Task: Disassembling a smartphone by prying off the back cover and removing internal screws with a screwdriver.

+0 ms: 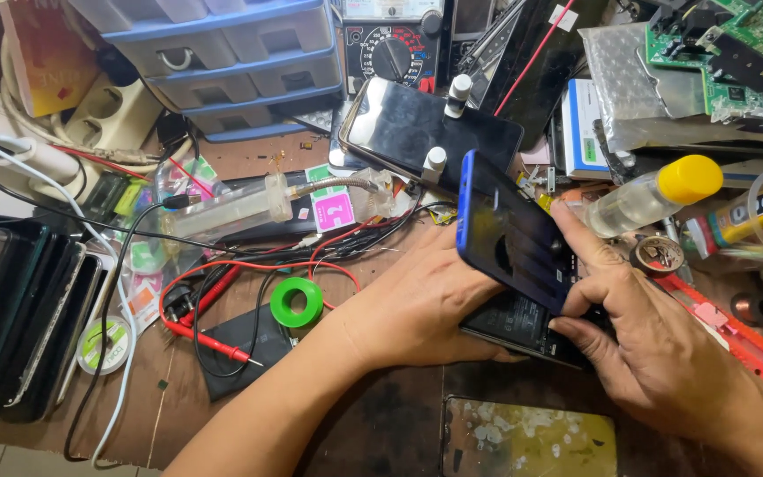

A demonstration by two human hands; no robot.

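My left hand point(417, 305) rests over a dark opened phone body point(523, 329) lying on the bench and holds it down. My right hand point(638, 331) grips a blue-edged back cover point(509, 234) tilted up from that phone, thumb under it and forefinger on its upper side. The cover hides part of the phone's inside.
Another dark phone point(430, 124) with two small white bottles on it lies behind. A multimeter point(390, 49), blue drawers point(231, 53), circuit boards point(735, 40), a yellow-capped bottle point(651, 194), a red cutter point(735, 336), a green tape roll point(297, 301), red probe leads point(214, 340) and stacked phones point(19, 309) crowd the bench.
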